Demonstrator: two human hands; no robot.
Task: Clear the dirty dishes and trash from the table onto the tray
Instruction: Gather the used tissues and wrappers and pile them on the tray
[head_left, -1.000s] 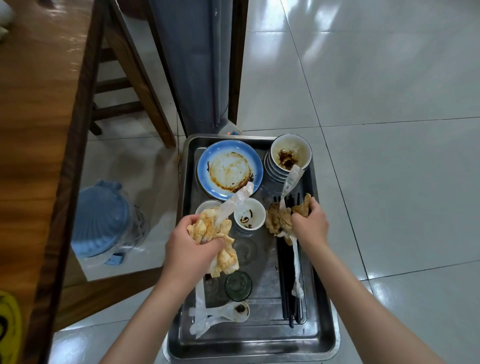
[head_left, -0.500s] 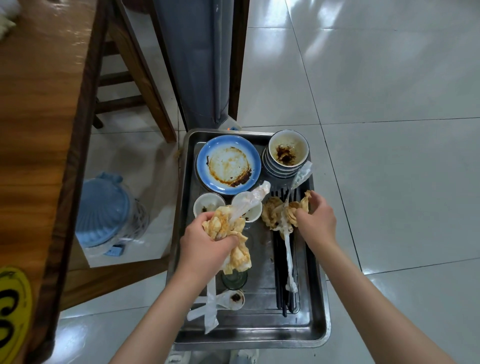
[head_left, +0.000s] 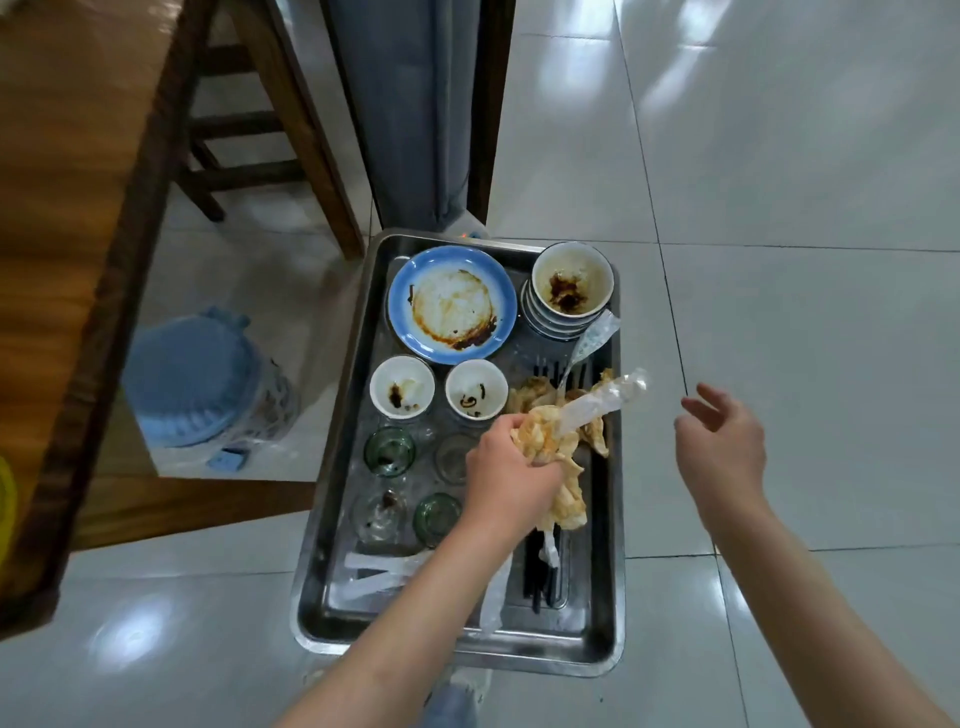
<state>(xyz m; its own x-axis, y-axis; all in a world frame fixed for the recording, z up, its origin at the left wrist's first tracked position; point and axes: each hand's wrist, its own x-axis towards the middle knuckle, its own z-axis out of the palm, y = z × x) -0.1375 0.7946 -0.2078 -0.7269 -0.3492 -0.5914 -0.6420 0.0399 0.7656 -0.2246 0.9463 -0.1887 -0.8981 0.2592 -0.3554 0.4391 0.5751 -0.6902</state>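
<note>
1. Left hand (head_left: 511, 475) reaches over the rectangular stainless-steel tray (head_left: 337, 525), fingers curled round a crumpled, orange-stained napkin wad with a clear plastic wrapper (head_left: 563, 431).
2. Right hand (head_left: 724, 441) hangs just off the tray's right edge, fingers loosely spread, holding nothing.
3. Tray's far end: blue-rimmed sauce-smeared plate (head_left: 452, 304), stack of white bowls (head_left: 571, 288).
4. Mid-tray: two small white stained cups (head_left: 402, 387), green and clear glasses (head_left: 389, 451).
5. Black chopsticks (head_left: 540, 577) lie along the tray's right side.
</note>
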